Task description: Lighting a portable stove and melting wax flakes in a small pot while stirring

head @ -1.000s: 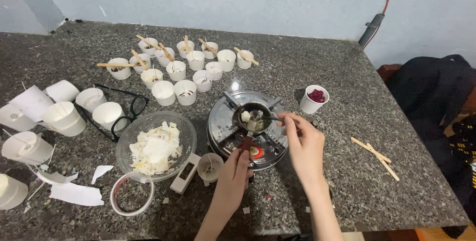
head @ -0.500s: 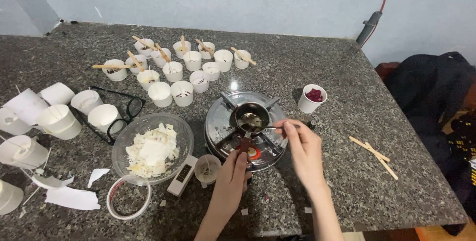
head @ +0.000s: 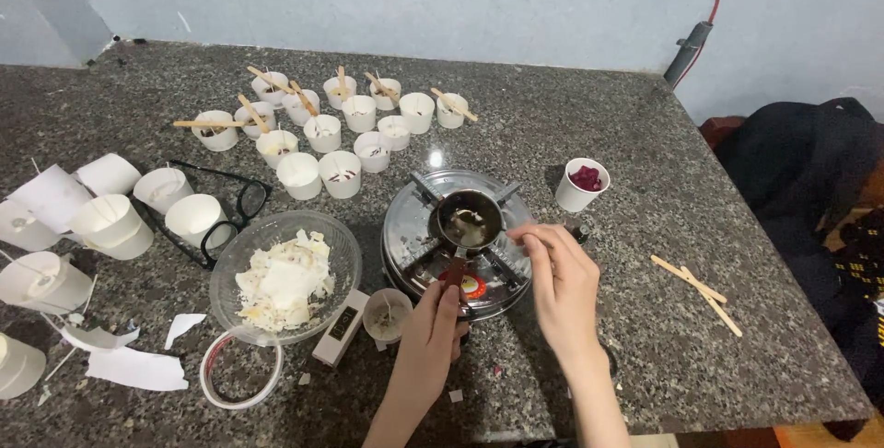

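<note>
1. Stove (head: 419, 255), round and silver, is sitting on the granite counter (head: 645, 135) as the landmark, close in front of you.
2. Glass bowl (head: 230, 268) is lying just left of the stove, holding white wax chunks.
3. White paper cups (head: 341, 174) are clustering behind and left of the stove, some with wooden sticks lying across them; black glasses (head: 241, 201) are lying left of the stove.
4. Your small metal melting pot (head: 467, 219) is sitting on top of the stove, over its centre.
5. Your left hand (head: 435, 328) is gripping the pot's red-brown handle (head: 454, 271) at the stove's near edge.
6. Your right hand (head: 562, 278) is closing its fingertips on a thin stirrer at the pot's right rim; the stirrer is too slight to make out clearly.
7. One white cup of dark red bits (head: 582, 185) is standing just right of the stove.
</note>
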